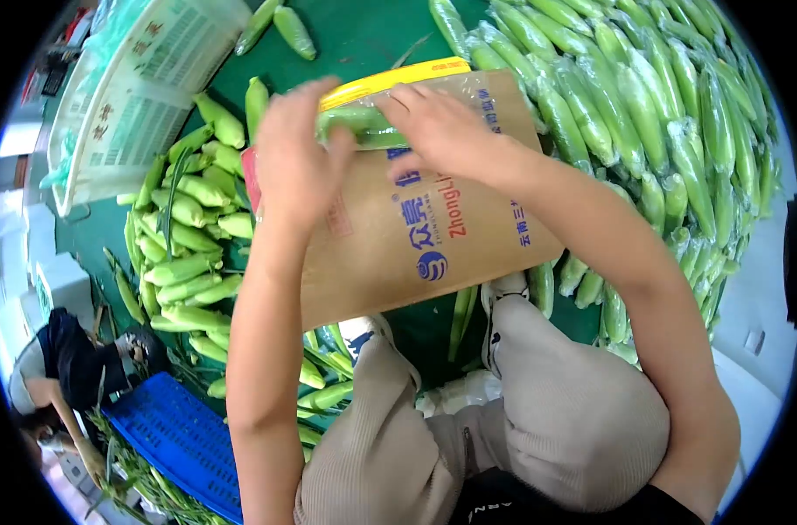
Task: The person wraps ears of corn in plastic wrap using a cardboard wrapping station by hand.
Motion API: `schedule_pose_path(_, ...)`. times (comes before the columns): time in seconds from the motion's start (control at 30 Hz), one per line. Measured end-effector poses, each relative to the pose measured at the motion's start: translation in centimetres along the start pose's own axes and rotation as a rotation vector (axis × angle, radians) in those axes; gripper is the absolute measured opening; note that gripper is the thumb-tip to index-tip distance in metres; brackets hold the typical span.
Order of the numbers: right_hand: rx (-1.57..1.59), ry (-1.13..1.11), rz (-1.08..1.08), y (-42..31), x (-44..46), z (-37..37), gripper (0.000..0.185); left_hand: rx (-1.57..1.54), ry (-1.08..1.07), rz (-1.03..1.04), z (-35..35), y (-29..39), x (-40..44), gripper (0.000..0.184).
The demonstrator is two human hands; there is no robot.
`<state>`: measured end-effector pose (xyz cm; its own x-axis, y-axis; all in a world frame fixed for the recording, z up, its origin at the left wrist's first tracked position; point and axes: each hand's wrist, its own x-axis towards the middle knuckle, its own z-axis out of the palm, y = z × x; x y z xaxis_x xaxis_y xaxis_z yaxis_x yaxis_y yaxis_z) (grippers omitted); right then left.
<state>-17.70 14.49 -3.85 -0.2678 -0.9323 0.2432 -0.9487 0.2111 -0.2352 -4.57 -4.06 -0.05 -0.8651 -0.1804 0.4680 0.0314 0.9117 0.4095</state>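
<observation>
Over green floor (377,39), corn (363,121) is lying crosswise between my right hand (442,127), thumb apart, and blurred left hand (289,153), seemingly spread.

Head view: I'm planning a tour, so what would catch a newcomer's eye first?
Probably the brown panel with blue and red print, mid-picture, the left hand and right hand over its upper part. Then the film-wrapped corn massed on the right, and the bare corn heaped on the left near a white basket.
</observation>
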Motion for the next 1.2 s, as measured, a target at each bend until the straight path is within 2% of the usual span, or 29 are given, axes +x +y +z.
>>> schedule_pose_path(0.07,0.153,-0.172,0.049,1.2,1.3,-0.3,0.069,0.205,-0.132,0.2,1.6,2.5,-1.6,0.056)
schedule_pose_path(0.1,0.317,-0.228,-0.003,1.5,1.4,-0.9,0.07,0.25,-0.159,0.191,1.9,2.6,-2.2,0.06)
schedule_pose_path(0.2,0.655,-0.582,0.124,1.2,1.1,-3.5,0.065,0.308,-0.306,0.111,1.9,3.1,-2.9,0.062)
schedule_pose_path(0.23,0.586,-0.805,0.211,1.3,2.0,-4.9,0.061,0.302,-0.388,0.099,1.2,3.6,-2.6,0.053)
schedule_pose_path(0.3,0.466,-0.401,-0.054,3.4,1.3,-1.4,0.061,0.214,-0.635,-0.059,0.1,5.3,-1.2,0.054)
schedule_pose_path(0.33,0.443,-0.307,-0.031,2.9,1.0,-0.7,0.059,0.184,-0.753,-0.142,-0.7,5.6,-0.7,0.055)
schedule_pose_path(0.37,0.419,-0.213,-0.006,2.5,0.7,0.0,0.057,0.092,-0.742,-0.114,-0.4,4.9,-1.5,0.05)
schedule_pose_path(0.4,0.243,-0.392,-0.099,2.5,0.4,0.7,0.062,0.074,-0.763,-0.105,-1.2,5.0,-1.4,0.049)
schedule_pose_path(0.47,0.311,-0.323,-0.106,2.6,-0.1,1.2,0.065,0.008,-0.819,-0.088,-2.3,6.3,-2.2,0.045)
schedule_pose_path(0.5,0.237,-0.341,-0.127,2.0,-0.5,1.6,0.065,-0.076,-0.817,-0.144,-2.0,6.7,-3.3,0.044)
schedule_pose_path(0.6,0.059,-0.362,-0.166,0.6,-1.8,2.0,0.065,-0.082,-0.947,-0.117,-2.4,8.3,-7.0,0.049)
schedule_pose_path(0.73,0.027,-0.287,-0.137,-0.7,-2.9,2.4,0.065,-0.349,-1.426,-0.153,-4.0,11.7,-13.2,0.058)
schedule_pose_path(0.8,0.055,-0.252,-0.121,-0.7,-3.3,2.9,0.064,-0.521,-1.847,0.092,-3.7,12.7,-16.7,0.067)
schedule_pose_path(0.83,0.024,-0.131,-0.154,-0.5,-3.7,4.1,0.066,-0.575,-1.805,0.022,-4.0,12.9,-17.7,0.07)
schedule_pose_path(0.9,0.273,-0.225,-0.136,-2.7,-5.0,1.0,0.074,-0.682,-1.724,-0.095,-4.5,11.4,-18.0,0.076)
schedule_pose_path(0.93,0.399,-0.274,-0.114,-4.8,-6.5,-0.3,0.078,-0.662,-1.603,-0.142,-6.0,11.2,-16.3,0.081)
schedule_pose_path(0.97,0.579,-0.133,-0.118,-7.3,-9.4,-0.4,0.093,-0.708,-1.38,-0.224,-7.2,10.3,-16.3,0.083)
schedule_pose_path(1.0,0.627,-0.326,-0.043,-9.7,-11.2,-3.2,0.099,-0.704,-1.247,-0.253,-8.7,9.7,-15.1,0.086)
schedule_pose_path(1.03,0.929,-0.722,-0.033,-10.8,-11.3,-5.3,0.093,-0.625,-1.017,-0.194,-9.9,9.0,-14.4,0.081)
schedule_pose_path(1.07,1.172,-0.6,0.05,-12.5,-14.1,-3.1,0.086,-0.7,-0.883,-0.536,-11.7,8.4,-15.4,0.069)
schedule_pose_path(1.1,1.262,-0.579,0.112,-13.5,-14.7,-2.4,0.084,-0.876,-0.638,-0.401,-11.9,4.4,-18.6,0.073)
schedule_pose_path(1.17,1.374,-0.576,0.262,-14.7,-14.7,-0.9,0.087,-1.038,-0.022,-0.633,-9.5,4.5,-16.6,0.048)
schedule_pose_path(1.2,1.482,-0.558,0.324,-14.9,-14.7,0.3,0.088,-1.015,0.414,-0.96,-9.1,5.7,-16.4,0.038)
